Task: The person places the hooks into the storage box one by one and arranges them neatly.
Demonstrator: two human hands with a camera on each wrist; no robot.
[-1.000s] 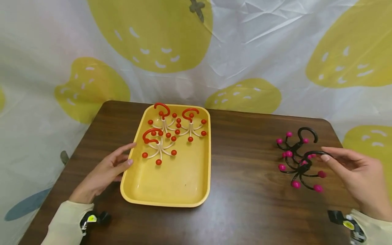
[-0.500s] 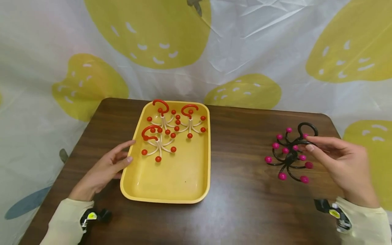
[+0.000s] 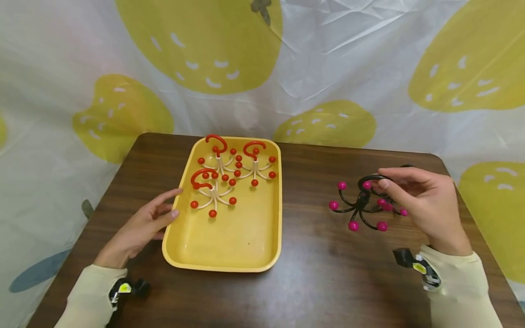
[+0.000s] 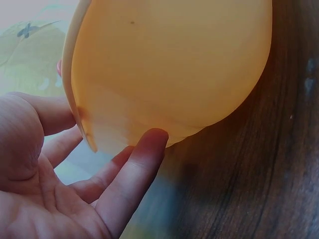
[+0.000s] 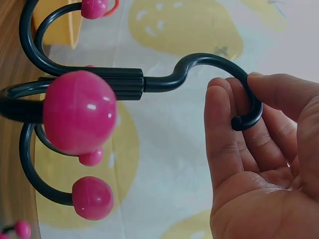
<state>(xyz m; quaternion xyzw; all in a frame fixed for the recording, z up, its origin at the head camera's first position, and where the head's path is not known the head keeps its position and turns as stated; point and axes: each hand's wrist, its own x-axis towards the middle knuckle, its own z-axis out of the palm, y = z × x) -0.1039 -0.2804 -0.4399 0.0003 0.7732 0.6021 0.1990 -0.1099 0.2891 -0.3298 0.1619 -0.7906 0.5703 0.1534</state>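
Observation:
Between thumb and fingers my right hand [image 3: 426,200] holds a black claw hanger [image 3: 361,201] by its curved top hook. Pink balls tip its curved arms, which hang over the table. In the right wrist view the top hook [image 5: 214,57] lies between thumb and fingertips. A second black hanger with pink balls is mostly hidden behind it and my hand. My left hand [image 3: 141,225] holds the left rim of a yellow tray [image 3: 229,269], thumb on the rim and fingers along the outer wall. In the tray's far half stand several white hangers [image 3: 213,195] with red hooks and balls.
The brown wooden table [image 3: 320,282] carries the tray left of centre, and its bare surface lies between tray and right hand. Behind the table's far edge hangs a pale cloth [image 3: 320,68] with large yellow fruit prints.
My right hand has moved left with the held black hanger, which is now farther from the table's right side. The left hand and the tray stay in place.

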